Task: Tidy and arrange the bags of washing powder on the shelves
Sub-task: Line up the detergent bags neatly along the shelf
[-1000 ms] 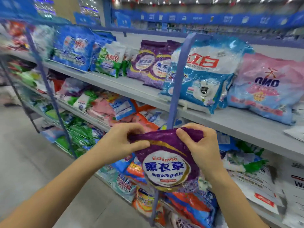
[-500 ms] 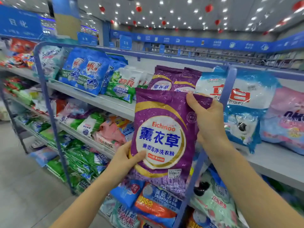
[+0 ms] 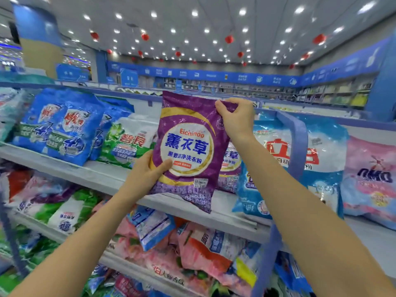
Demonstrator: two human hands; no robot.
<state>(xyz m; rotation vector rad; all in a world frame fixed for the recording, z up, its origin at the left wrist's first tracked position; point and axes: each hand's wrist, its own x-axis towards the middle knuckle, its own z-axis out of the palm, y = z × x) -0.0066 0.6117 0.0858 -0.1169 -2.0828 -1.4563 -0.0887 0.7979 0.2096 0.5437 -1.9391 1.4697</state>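
I hold a purple bag of washing powder [image 3: 186,146] upright in front of the grey top shelf [image 3: 102,176]. My left hand [image 3: 147,170] grips its lower left edge, thumb on the front. My right hand [image 3: 236,118] pinches its top right corner. Its lower edge hangs just over the shelf front. Behind it, partly hidden, stands another purple bag [image 3: 230,168]. To the left stand a green-and-white bag [image 3: 126,144] and blue bags [image 3: 60,125]. To the right stand a light blue-and-white bag [image 3: 285,163] and a pink bag [image 3: 372,179].
A blue upright post [image 3: 293,151] of the shelf frame crosses in front of the light blue bag. The lower shelf [image 3: 214,221] carries a jumble of pink, green and blue bags [image 3: 192,251]. Further shelves line the back wall of the shop.
The purple bag has gone up from below the shelf to the top shelf's height. My left hand has slid from its top edge to its lower left edge. My view has tilted upward.
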